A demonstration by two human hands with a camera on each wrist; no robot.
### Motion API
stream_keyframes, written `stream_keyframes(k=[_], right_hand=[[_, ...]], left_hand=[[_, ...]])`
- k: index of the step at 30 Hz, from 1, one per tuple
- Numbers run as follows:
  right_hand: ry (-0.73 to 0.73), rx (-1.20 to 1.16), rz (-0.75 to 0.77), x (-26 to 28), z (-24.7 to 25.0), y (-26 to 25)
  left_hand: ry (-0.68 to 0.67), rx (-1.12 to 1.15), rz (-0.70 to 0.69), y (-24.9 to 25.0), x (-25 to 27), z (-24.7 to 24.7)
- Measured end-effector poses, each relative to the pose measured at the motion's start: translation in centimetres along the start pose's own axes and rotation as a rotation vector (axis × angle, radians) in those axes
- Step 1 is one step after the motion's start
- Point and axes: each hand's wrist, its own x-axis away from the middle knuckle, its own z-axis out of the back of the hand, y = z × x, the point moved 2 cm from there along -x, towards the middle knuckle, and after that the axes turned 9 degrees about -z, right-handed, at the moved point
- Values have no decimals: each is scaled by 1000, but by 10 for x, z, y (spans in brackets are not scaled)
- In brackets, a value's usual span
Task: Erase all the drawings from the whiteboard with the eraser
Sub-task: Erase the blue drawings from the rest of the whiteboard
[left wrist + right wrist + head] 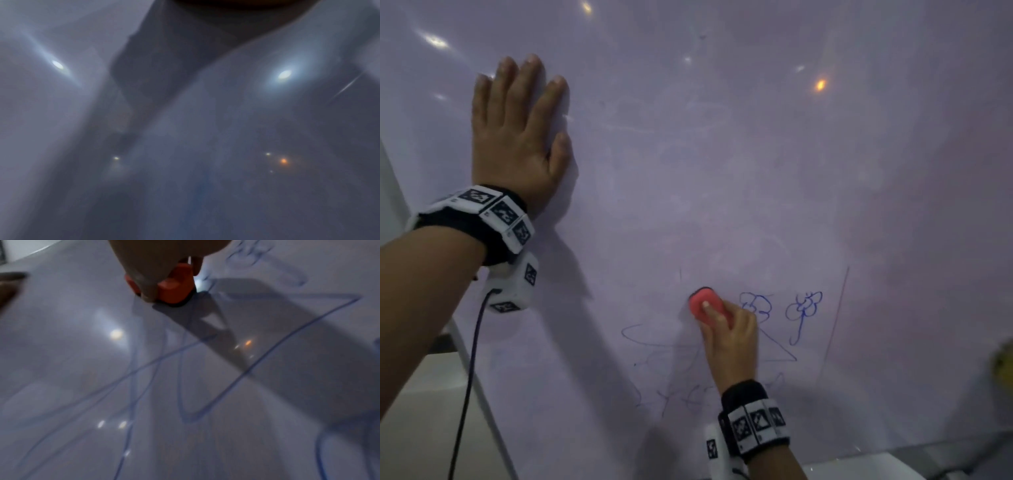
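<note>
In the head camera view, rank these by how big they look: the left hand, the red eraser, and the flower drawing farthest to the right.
1. Left hand, flat on the whiteboard; it is nearer the camera, which adds to its size.
2. and 3. Flower drawing and eraser: too alike to rank, since the right hand covers part of the eraser.

Head view looking down along the whiteboard (pixel 756 171), left wrist view pressed close to blurred board, right wrist view close above, blue drawings (pixel 236 378) shared at 5 o'clock.
</note>
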Motion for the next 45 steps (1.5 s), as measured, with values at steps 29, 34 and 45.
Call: stream_keyframes(k=[29, 34, 45], right_hand=[[97, -21, 87, -34, -16, -48], [239, -59, -274, -40, 8, 16], [264, -89, -556, -2, 22, 78]], left_hand=[[-29, -14, 37, 1, 0, 3], [-7, -12, 40, 1, 2, -1], [-4, -21, 31, 2, 2, -1]])
